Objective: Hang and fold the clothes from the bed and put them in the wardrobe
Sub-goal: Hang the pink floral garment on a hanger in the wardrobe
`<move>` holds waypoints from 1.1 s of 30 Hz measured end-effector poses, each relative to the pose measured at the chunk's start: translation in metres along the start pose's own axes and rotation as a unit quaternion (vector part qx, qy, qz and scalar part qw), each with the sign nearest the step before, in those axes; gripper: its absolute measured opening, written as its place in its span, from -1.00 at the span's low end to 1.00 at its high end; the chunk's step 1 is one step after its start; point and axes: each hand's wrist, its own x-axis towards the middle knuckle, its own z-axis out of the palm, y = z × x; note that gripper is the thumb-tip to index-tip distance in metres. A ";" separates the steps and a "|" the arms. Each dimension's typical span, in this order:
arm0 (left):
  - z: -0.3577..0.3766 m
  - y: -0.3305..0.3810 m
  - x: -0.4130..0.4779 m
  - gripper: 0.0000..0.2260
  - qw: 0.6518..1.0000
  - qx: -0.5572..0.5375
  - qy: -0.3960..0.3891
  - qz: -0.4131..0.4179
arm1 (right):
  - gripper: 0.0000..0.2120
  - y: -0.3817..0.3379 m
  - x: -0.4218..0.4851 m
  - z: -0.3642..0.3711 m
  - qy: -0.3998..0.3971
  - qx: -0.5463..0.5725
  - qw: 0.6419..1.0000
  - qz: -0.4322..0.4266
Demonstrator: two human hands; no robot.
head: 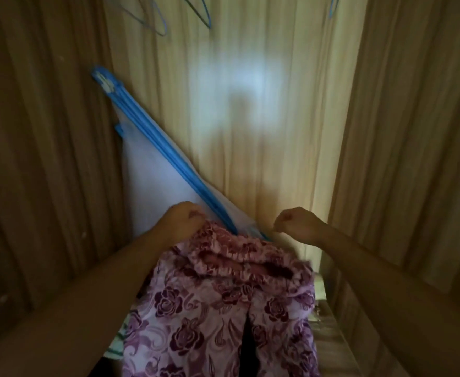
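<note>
Blue-framed white panel [152, 170] leans across wardrobe [250, 148], behind floral garment [223, 308]; hangers [159, 21] above.

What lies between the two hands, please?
The garment, gathered at its top, and the lower end of the blue-edged panel lie between left hand and right hand, in the head view.

The wardrobe [291, 172] has a pale wood-grain back, lit by a bright patch at frame centre — darker side panels [38, 131] left and right
</note>
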 end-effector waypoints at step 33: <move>-0.196 0.240 0.103 -0.75 0.958 0.157 0.156 0.183 | -0.72 -0.276 -0.073 -0.283 0.521 -0.028 0.824 -0.222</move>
